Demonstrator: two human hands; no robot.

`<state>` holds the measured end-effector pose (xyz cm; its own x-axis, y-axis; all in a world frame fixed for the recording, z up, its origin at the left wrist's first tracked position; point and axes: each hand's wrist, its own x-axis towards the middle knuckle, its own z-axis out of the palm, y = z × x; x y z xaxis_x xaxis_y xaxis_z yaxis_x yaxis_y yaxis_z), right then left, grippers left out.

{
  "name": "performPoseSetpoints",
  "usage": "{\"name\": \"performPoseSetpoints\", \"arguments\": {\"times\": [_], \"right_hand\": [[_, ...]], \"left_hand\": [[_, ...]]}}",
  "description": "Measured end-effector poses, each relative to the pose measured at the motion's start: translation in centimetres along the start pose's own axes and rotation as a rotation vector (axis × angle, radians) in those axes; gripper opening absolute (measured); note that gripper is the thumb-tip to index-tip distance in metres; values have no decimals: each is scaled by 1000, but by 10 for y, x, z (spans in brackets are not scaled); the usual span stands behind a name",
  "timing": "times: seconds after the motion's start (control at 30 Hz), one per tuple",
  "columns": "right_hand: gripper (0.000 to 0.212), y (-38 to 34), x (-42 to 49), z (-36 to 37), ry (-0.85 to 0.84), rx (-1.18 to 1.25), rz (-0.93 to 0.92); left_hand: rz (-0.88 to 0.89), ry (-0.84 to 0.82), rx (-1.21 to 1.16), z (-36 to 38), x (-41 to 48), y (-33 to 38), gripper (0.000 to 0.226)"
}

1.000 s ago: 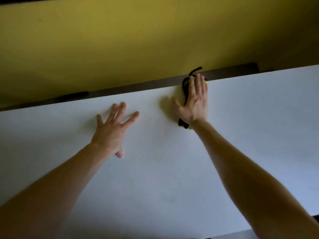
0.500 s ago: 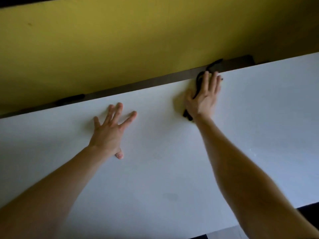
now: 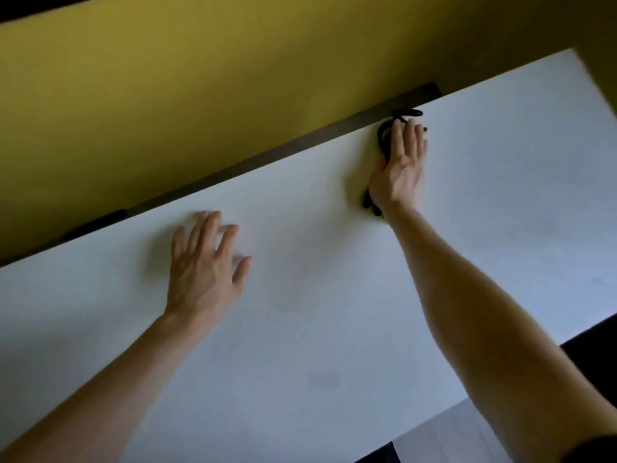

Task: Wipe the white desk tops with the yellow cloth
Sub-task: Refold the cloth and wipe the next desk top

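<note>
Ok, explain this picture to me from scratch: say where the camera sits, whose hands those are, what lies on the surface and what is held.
There is no machine here: a person works with bare hands. The one picture comes from a camera worn on the person's head, looking forward and down along both arms. The big pale surface is a white desk top, backed by a yellow wall panel. The right hand, fingers straight, presses a yellow cloth with black edging flat near the desk's far edge; most of the cloth is hidden under the palm. The left hand holds nothing; its fingers are spread over the desk, blurred, so contact is unclear. A second white surface shows at the bottom right.
</note>
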<state>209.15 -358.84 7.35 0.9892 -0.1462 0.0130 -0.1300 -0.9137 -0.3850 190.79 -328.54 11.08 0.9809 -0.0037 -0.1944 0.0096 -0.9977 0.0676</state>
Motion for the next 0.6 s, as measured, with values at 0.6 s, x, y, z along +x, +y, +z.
{"name": "performPoseSetpoints", "arguments": {"times": [0.6], "right_hand": [[69,-2,-27,7,-124,93,-407]], "left_hand": [[71,307,-122,63,13,105,61]]}}
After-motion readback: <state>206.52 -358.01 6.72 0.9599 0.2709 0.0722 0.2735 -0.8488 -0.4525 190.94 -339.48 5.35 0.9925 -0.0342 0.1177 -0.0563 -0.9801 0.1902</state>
